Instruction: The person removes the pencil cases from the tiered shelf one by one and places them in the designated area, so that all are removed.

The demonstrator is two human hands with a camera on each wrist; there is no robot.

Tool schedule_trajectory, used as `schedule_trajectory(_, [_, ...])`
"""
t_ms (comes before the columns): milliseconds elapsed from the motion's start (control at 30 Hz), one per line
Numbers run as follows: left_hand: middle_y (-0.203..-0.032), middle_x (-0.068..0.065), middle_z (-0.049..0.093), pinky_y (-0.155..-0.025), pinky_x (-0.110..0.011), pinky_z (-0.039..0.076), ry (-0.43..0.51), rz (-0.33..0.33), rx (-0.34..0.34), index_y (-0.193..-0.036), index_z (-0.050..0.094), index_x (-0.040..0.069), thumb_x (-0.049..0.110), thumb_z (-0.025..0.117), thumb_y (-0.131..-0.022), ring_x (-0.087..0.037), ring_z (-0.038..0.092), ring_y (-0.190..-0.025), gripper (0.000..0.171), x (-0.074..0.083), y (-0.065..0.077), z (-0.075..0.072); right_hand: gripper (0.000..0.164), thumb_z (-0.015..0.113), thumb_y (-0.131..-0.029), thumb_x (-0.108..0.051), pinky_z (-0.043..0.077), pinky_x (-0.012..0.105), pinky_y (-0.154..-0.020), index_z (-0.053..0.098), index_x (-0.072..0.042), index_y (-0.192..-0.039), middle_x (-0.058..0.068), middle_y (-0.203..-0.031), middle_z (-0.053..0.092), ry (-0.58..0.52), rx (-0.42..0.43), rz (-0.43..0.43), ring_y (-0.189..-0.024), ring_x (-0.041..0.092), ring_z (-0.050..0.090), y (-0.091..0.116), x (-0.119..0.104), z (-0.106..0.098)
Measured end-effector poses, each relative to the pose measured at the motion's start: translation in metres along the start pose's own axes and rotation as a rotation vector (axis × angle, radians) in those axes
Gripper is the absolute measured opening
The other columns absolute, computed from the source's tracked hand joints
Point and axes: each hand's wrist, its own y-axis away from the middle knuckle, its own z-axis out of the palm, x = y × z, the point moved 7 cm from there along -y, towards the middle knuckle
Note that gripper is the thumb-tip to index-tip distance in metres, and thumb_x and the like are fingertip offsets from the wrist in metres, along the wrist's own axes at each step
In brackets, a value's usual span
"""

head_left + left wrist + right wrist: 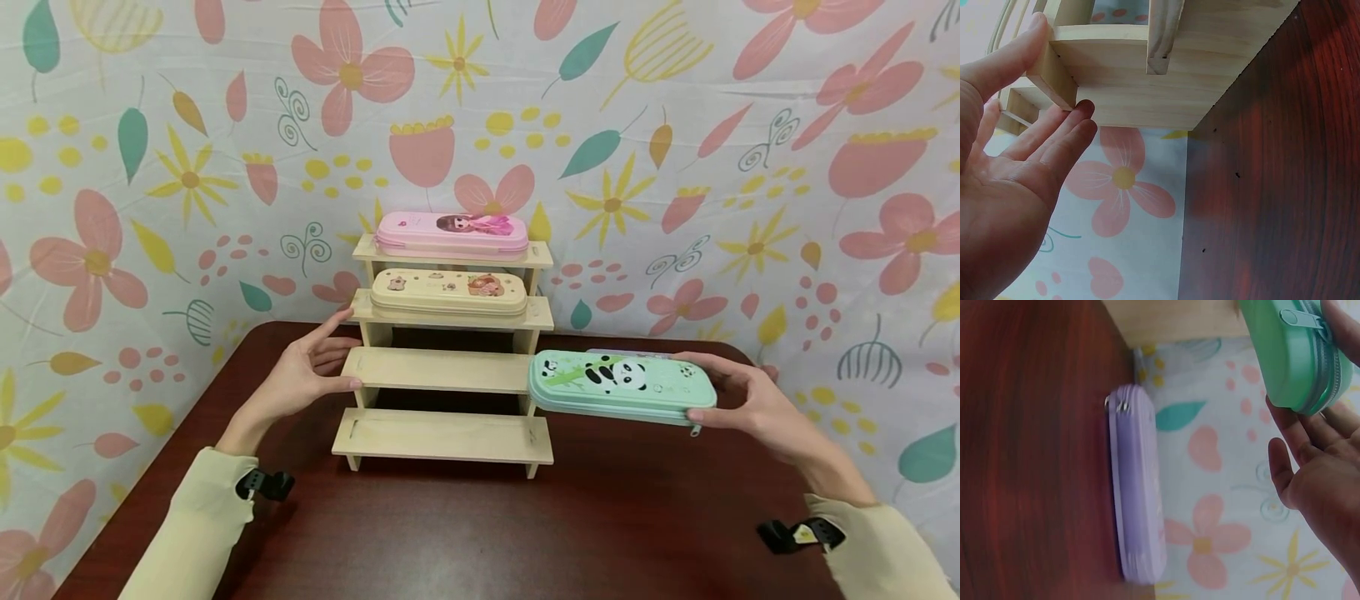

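Note:
A mint-green pencil case (pixel 585 392) with pandas and bamboo on its lid is held level in the air by my right hand (pixel 757 404), thumb at the front and fingers behind its right end. In the right wrist view its zip pull (pixel 1300 319) hangs near the thumb. My left hand (pixel 300 371) holds the left end of a four-step wooden rack (pixel 442 433), thumb and fingers on either side of a step's end. A cream pencil case (pixel 450 292) with bear pictures lies on the second step from the top; a pink one (pixel 450 236) lies on the top step.
A lilac pencil case (pixel 1138 487) stands on the dark red-brown table (pixel 480 533) near its back edge, mostly hidden behind the green case in the head view. A flower-patterned cloth (pixel 675 92) hangs behind the table.

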Motion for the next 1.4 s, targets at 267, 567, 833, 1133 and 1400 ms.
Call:
schedule_trajectory(267, [-0.144, -0.023, 0.06, -0.111, -0.048, 0.047, -0.009, 0.0, 0.002, -0.169, 0.029, 0.027, 0.002, 0.088, -0.086, -0.036, 0.057, -0.135, 0.106, 0.0, 0.001, 0.0, 0.069, 0.071, -0.09, 0.017, 0.061, 0.032, -0.071, 0.049, 0.002, -0.153, 0.007, -0.116, 0.072, 0.054, 0.05, 0.059, -0.094, 0.02, 0.069, 0.02, 0.022, -0.029])
schedule_trajectory(567, [-0.145, -0.023, 0.058, -0.11, -0.053, 0.045, -0.001, -0.003, 0.001, -0.169, 0.028, 0.028, 0.001, 0.088, -0.086, -0.037, 0.056, -0.136, 0.106, -0.001, 0.0, -0.001, 0.063, 0.065, -0.098, 0.012, 0.062, 0.032, -0.074, 0.048, -0.004, -0.156, 0.003, -0.116, 0.072, 0.082, 0.023, 0.108, -0.095, 0.015, 0.07, 0.037, 0.053, -0.052])
schedule_trajectory(833, [-0.145, -0.023, 0.058, -0.11, -0.054, 0.044, -0.011, -0.009, 0.006, -0.169, 0.028, 0.027, 0.002, 0.088, -0.086, -0.037, 0.056, -0.136, 0.106, -0.001, 0.001, -0.001, 0.06, 0.065, -0.098, 0.011, 0.062, 0.032, -0.077, 0.047, 0.0, -0.154, 0.003, -0.118, 0.072, 0.038, -0.019, 0.154, -0.098, 0.015, 0.07, 0.04, 0.075, -0.058])
schedule_trajectory(1133, [-0.145, -0.024, 0.058, -0.111, -0.053, 0.045, -0.011, -0.004, 0.012, -0.169, 0.029, 0.025, 0.001, 0.088, -0.087, -0.039, 0.056, -0.136, 0.104, -0.001, 0.0, 0.0, 0.061, 0.071, -0.096, 0.006, 0.06, 0.03, -0.075, 0.049, -0.002, -0.153, 0.003, -0.115, 0.073, 0.078, -0.011, 0.222, -0.096, 0.015, 0.069, 0.043, 0.104, -0.064])
schedule_trajectory(1400, [-0.145, -0.029, 0.057, -0.11, -0.039, 0.049, 0.001, 0.003, 0.008, -0.169, 0.029, 0.024, -0.001, 0.087, -0.087, -0.038, 0.056, -0.135, 0.104, -0.002, 0.0, 0.0, 0.063, 0.073, -0.098, -0.001, 0.057, 0.027, -0.079, 0.046, -0.001, -0.156, 0.003, -0.119, 0.072, 0.115, -0.022, 0.28, -0.099, 0.015, 0.068, 0.045, 0.122, -0.066])
